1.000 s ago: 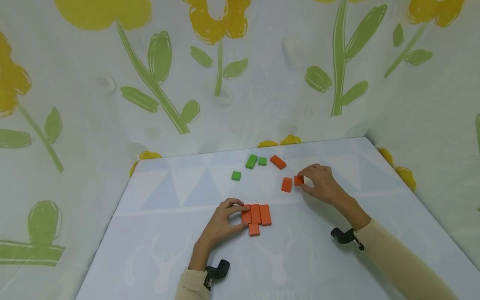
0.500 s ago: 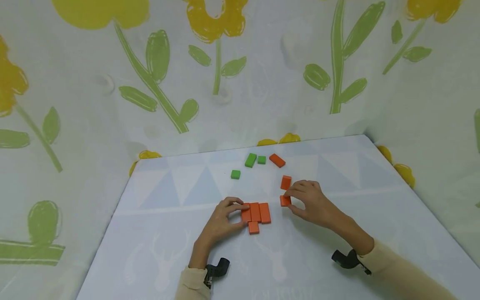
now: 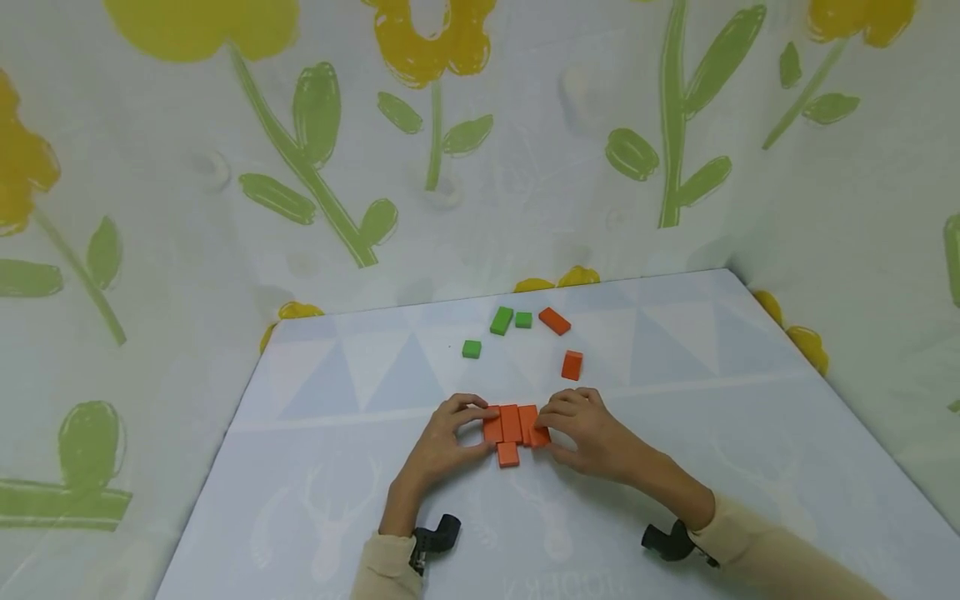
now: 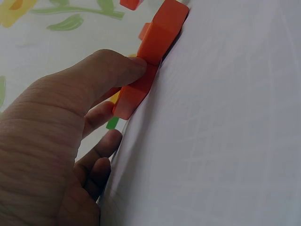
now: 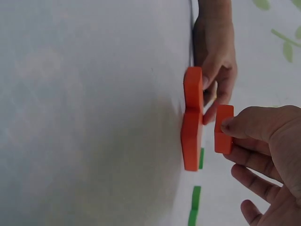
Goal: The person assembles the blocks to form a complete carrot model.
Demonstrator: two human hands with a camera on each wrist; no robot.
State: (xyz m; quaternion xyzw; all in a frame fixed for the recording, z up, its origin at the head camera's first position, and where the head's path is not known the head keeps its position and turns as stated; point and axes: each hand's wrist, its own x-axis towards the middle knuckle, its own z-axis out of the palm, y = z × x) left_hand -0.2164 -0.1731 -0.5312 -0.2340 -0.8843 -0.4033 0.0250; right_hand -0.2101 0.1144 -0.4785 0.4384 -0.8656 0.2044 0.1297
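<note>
Three oblong orange blocks stand side by side on the table, the middle one (image 3: pixel 511 423) between the other two. A small orange block (image 3: pixel 507 454) sits against the row's near side. My left hand (image 3: pixel 441 442) grips the leftmost oblong block (image 3: pixel 492 430) between thumb and fingers, which partly cover it. In the right wrist view, my right hand (image 5: pixel 277 141) pinches another small orange block (image 5: pixel 224 129), raised off the table. From the head view this piece overlaps the rightmost oblong block (image 3: pixel 527 415).
Behind the row lie a single orange block (image 3: pixel 572 365) and a longer orange one (image 3: pixel 554 321). Farther left are a green oblong block (image 3: pixel 502 321) and two small green ones, one (image 3: pixel 523 320) beside it and one (image 3: pixel 472 349) nearer. A flower-patterned curtain (image 3: pixel 517 208) borders the pale table (image 3: pixel 315 467).
My right hand has carried the small orange block from beside the single orange block, leftward and nearer, to over the row's right end. The left hand has stayed at the row.
</note>
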